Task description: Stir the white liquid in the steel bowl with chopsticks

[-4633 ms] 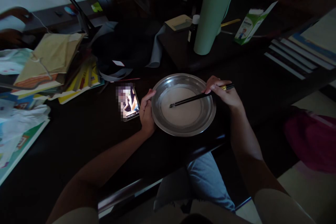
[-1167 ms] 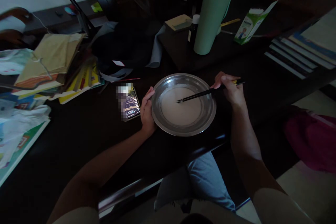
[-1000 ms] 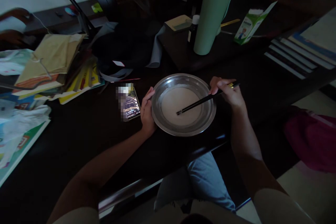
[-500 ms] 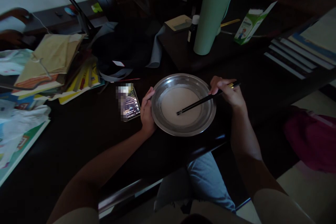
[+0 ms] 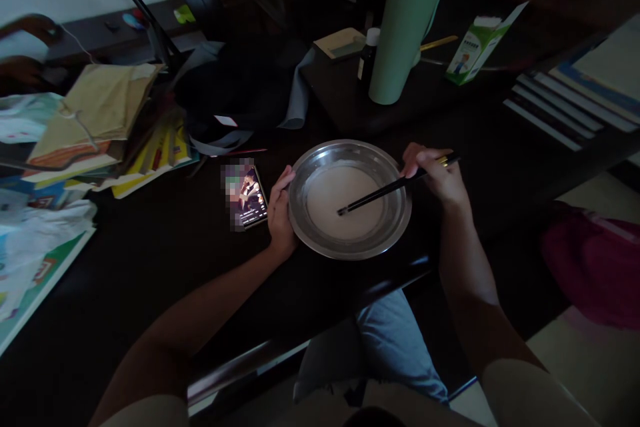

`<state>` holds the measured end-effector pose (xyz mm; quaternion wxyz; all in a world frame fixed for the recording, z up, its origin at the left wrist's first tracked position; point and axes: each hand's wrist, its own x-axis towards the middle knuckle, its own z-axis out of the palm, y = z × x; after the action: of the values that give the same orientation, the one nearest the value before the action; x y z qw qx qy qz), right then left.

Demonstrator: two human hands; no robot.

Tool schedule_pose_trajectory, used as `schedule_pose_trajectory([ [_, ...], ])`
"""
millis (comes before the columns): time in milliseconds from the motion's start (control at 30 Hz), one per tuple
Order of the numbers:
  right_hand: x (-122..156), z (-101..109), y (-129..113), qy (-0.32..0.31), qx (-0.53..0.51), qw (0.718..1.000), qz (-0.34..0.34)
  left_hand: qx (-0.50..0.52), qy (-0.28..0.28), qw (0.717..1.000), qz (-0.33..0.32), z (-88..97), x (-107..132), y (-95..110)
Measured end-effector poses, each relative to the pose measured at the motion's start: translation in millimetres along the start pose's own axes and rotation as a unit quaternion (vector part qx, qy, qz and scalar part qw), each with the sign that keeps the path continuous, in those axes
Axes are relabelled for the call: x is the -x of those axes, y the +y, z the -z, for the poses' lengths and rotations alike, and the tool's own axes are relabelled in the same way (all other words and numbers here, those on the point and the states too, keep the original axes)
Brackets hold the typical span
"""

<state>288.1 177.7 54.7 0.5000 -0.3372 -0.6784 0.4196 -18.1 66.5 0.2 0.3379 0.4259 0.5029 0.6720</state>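
Observation:
A shallow steel bowl [image 5: 350, 250] sits on the dark table in front of me, with a pale, milky mixture [image 5: 330, 207] pooled in its bottom. My right hand [image 5: 437, 173] is closed around a pair of black chopsticks [image 5: 385, 190] at the bowl's right rim; their tips rest in the mixture near the middle. My left hand [image 5: 279, 210] is curled against the bowl's left rim, holding it in place.
A lit phone [image 5: 249, 195] lies just left of the bowl. Piled books and papers [image 5: 100, 127] fill the left. Behind stand a tall green flask [image 5: 405, 27], a small dark bottle [image 5: 367, 60] and a green-white carton [image 5: 475, 47]. Stacked books [image 5: 575, 100] lie on the right.
The chopstick tips swept from the bowl's left side toward the middle and down a little. My right hand shifted slightly right. The phone's picture changed. My left hand stayed still.

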Motion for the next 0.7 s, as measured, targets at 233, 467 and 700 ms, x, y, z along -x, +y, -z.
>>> schedule_pose_trajectory([
  [233,-2.8,-3.7,-4.7,-0.042,0.047,0.998,-0.005,-0.002,-0.003,1.0,0.005,0.3,-0.1,-1.7],
  [467,-1.5,-0.2,1.5,0.079,0.001,0.997,-0.007,0.006,0.0,1.0,0.007,-0.2,0.3,-1.5],
  [700,-1.6,-2.7,-3.7,-0.072,0.044,0.996,0.003,0.008,0.001,1.0,0.004,-1.0,0.3,-0.6],
])
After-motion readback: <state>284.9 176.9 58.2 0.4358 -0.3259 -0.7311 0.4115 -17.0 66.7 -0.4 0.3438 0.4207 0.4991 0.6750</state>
